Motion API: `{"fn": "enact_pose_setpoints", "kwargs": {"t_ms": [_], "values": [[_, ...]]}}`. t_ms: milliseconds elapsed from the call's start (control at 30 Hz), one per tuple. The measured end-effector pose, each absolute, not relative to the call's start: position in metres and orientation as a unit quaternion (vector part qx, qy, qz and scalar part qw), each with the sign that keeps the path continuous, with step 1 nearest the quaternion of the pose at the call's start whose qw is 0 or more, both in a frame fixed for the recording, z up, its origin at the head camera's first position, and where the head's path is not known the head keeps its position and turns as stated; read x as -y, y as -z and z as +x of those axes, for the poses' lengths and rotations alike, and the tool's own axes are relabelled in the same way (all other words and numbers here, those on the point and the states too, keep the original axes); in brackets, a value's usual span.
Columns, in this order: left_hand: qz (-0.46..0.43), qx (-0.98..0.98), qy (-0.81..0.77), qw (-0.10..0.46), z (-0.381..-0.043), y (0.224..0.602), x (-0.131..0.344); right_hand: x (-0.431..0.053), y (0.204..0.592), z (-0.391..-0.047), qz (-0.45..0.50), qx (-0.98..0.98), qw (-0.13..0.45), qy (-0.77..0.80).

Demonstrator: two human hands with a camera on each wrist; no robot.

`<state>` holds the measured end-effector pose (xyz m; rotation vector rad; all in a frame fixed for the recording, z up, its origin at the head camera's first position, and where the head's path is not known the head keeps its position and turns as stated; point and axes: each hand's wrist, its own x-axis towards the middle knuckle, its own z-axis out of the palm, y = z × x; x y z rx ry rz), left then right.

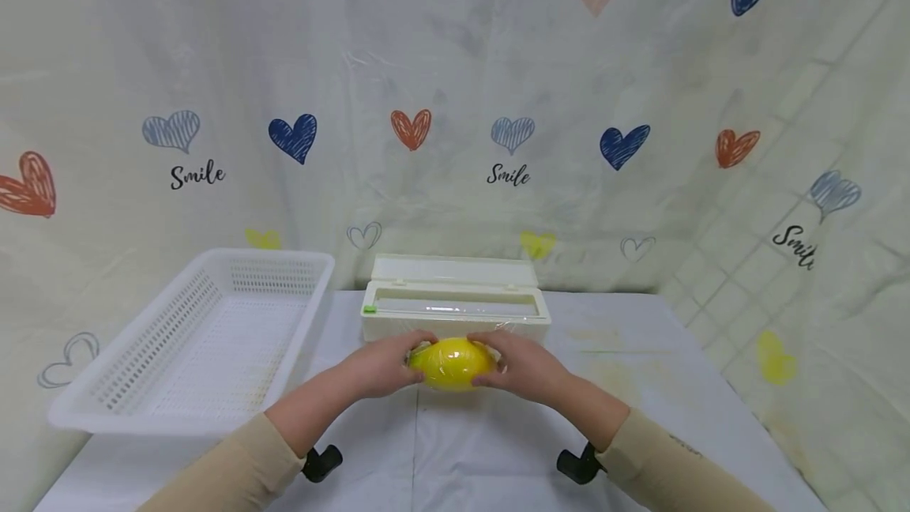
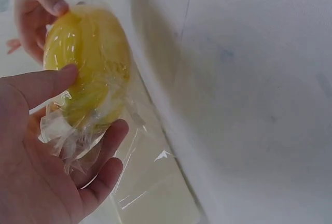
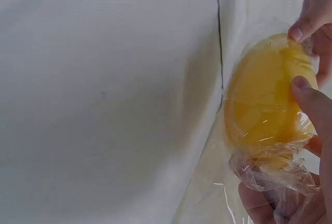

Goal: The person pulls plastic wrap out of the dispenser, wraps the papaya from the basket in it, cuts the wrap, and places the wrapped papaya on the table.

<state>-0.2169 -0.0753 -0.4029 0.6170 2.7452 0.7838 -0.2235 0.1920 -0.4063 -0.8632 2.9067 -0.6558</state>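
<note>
One broad table (image 1: 490, 457), covered in white cloth, forms my working surface. At its left side stands a white, rectangular, perforated plastic basket (image 1: 142, 423), apart from the work; a dropped item would probably miss it and land on the cloth. Directly ahead is a cream, oblong, open-lidded film dispenser (image 1: 455, 324). Caution: its front wall lies just behind my work, so a careless lift could knock it or snag film on its edge. My left hand (image 1: 387, 362) and right hand (image 1: 528, 366) grip opposite ends of a glossy yellow oval fruit (image 1: 453, 364), thumbs on the near side. The fruit sits between them, in front of the dispenser; whether it touches the cloth I cannot determine. Its smooth, covered surface could slip if either thumb relaxes. Thin, transparent, crumpled plastic film (image 2: 58, 131) bunches at the fruit's ends. Uneven pulling could tear it; loose folds could spring open on release. Whether any strand joins the dispenser cannot be told.
</note>
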Motion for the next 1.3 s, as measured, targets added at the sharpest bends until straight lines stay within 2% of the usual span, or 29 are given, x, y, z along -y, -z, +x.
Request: {"fn": "enact_pose_setpoints", "kwargs": {"t_ms": [333,500,867,1300], "values": [[0.211,-0.948,-0.225,0.079,-0.228,0.424,0.069,-0.19,0.427,-0.228,-0.261,-0.944,0.035,0.198],[0.216,-0.944,-0.237,0.083,-0.23,0.434,0.074,-0.188,0.431,-0.228,-0.266,-0.95,0.018,0.163],[0.228,-0.937,-0.252,0.084,-0.222,0.428,0.082,-0.191,0.428,-0.225,-0.277,-0.954,-0.009,0.118],[0.218,-0.939,-0.26,0.06,-0.217,0.419,0.089,-0.19,0.422,-0.224,-0.283,-0.951,0.01,0.124]]}}
